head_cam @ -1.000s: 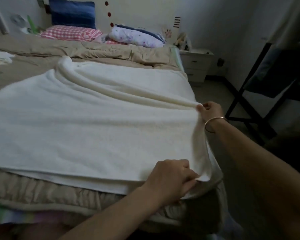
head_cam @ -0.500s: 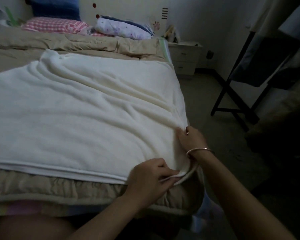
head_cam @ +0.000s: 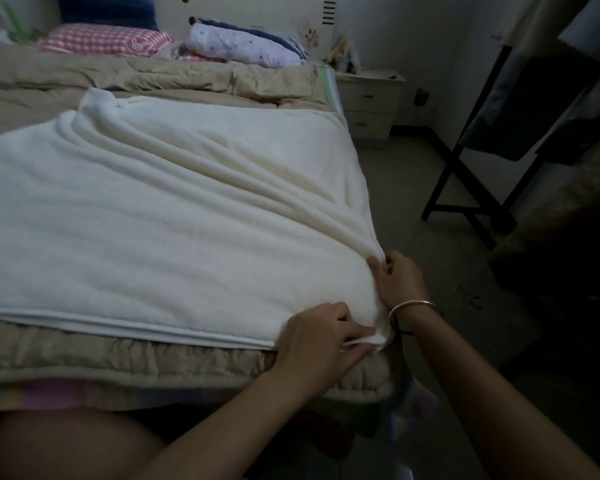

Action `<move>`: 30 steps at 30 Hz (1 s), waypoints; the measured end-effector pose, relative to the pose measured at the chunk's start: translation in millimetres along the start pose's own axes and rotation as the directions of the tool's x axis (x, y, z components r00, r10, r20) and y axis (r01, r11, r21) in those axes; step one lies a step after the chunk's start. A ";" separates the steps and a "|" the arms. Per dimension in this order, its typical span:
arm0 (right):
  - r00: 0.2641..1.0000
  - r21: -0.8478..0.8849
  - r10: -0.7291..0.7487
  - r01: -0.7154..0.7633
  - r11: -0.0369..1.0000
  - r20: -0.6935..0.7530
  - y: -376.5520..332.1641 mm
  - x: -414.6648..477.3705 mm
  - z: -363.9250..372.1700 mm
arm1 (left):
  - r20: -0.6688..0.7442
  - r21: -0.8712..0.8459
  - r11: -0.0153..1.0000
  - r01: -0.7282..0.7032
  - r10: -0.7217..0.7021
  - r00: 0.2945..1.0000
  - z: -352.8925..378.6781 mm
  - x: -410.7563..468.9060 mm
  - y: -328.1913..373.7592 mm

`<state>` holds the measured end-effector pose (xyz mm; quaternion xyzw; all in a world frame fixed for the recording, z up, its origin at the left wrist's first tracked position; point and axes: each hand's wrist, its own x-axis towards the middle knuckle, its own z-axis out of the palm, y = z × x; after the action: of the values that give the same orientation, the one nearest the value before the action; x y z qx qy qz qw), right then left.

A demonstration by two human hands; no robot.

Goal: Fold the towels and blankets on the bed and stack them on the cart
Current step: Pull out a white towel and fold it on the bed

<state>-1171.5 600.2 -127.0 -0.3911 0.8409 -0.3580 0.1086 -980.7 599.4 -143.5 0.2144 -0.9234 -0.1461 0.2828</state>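
Bed (head_cam: 118, 358), 1 white blanket (head_cam: 174, 223), 2 hands pinching corner

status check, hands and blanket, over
Left hand pinching near corner of white blanket. Right hand gripping its side edge. Blanket spread on bed, nothing blocking.

L hand (head_cam: 321, 336): back up toward cam, fingers pointing right, pinching blanket (head_cam: 174, 216) corner betw. thumb + fingers. L forearm bare, comes in from bottom centre, angled up and right. L fingertips just beside R wrist; contact can't be told.

R hand (head_cam: 399, 278): farther out than L, back of hand facing right. Fingers (head_cam: 378, 268) bent, pinching a bunched fold at blanket's edge. R wrist roughly straight. R forearm bare, enters from bottom-right corner, angled up-left.

Both arms converge toward one spot. Elbows out of frame.
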 end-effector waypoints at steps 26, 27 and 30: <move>0.504 -0.115 -0.614 0.821 0.560 0.608 -339.1 -137.4 285.4 | -0.627 -0.176 0.434 0.884 -0.742 0.239 -341.3 -229.1 -306.9; 0.449 -0.068 -0.640 0.847 0.528 0.623 -351.3 -148.3 295.4 | -0.624 -0.129 0.402 0.907 -0.743 0.241 -357.2 -242.2 -323.6; 0.332 0.052 -0.729 0.892 0.449 0.599 -391.2 -165.1 326.3 | -0.544 0.037 0.314 0.949 -0.790 0.283 -402.7 -277.2 -377.4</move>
<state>-683.0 381.7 -109.3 -0.8551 0.4991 -0.1103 0.0872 -419.5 345.7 -97.5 0.7648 -0.5655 -0.0575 0.3034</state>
